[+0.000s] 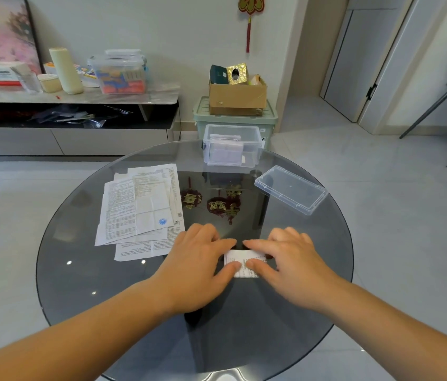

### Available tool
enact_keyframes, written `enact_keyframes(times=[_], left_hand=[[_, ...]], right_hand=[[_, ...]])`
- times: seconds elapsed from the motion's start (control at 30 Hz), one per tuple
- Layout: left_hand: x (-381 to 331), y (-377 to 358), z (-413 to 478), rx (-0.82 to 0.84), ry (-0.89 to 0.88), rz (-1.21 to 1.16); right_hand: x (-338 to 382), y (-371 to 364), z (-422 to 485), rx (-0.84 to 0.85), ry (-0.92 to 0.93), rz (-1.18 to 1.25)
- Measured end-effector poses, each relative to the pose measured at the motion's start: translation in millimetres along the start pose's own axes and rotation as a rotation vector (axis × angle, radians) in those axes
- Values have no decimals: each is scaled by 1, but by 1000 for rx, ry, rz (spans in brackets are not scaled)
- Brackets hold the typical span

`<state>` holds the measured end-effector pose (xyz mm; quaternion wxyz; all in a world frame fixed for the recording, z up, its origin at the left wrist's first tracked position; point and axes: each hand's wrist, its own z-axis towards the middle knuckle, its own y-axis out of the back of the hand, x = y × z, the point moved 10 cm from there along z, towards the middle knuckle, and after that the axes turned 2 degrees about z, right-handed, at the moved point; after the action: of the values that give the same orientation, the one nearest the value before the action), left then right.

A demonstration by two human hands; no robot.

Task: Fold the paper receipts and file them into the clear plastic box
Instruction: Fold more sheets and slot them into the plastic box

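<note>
Left grip (200,259), right grip (291,261): fingers spread flat, thumbs pressing folded receipt (240,257) onto glass worktop (107,284). Best: keep edges aligned, sweep fingertips outward along crease; glass likely slippery. Receipt small, white, printed, lying between grips. Unfolded stack (140,207) left. Clear plastic box (253,152) at far edge, lid (291,189) off.

The single camera sits on the person's head and looks forward and down across the round glass counter (79,270). It stays close above the near edge. Both forearms enter from the bottom corners, and the left hand (197,259) and the right hand (291,262) lie near the middle of the frame. The wide lens curves the floor lines. The far wall (175,28) and a low cabinet (134,99) fill the top part.
</note>
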<state>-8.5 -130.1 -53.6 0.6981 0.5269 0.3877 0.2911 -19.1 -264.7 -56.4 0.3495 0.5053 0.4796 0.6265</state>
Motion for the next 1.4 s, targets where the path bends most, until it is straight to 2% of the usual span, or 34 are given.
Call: enact_keyframes(times=[0.27,0.53,0.7,0.83,0.93,1.03,1.23,1.33,1.4], left_hand=[[10,-9,2,63,141,-104],[7,-6,-3,44,158,-96],[7,-8,-4,43,216,-82],[15,-8,3,139,312,-101],[17,-8,7,223,329,-118],[16,-6,7,237,322,-127],[17,-6,6,193,315,-128],[16,-5,9,192,297,-160],[13,-4,12,193,267,-178]], right_hand=[[-4,-4,-1,12,-18,54],[3,-5,-8,-48,-7,154],[-6,-2,-2,-1,-139,95],[-14,-2,1,77,-217,91],[-24,-1,-1,116,-256,112],[-33,2,-3,144,-291,142],[-35,2,-5,147,-280,216],[-24,4,-1,92,-225,287],[-12,4,3,100,-172,235]])
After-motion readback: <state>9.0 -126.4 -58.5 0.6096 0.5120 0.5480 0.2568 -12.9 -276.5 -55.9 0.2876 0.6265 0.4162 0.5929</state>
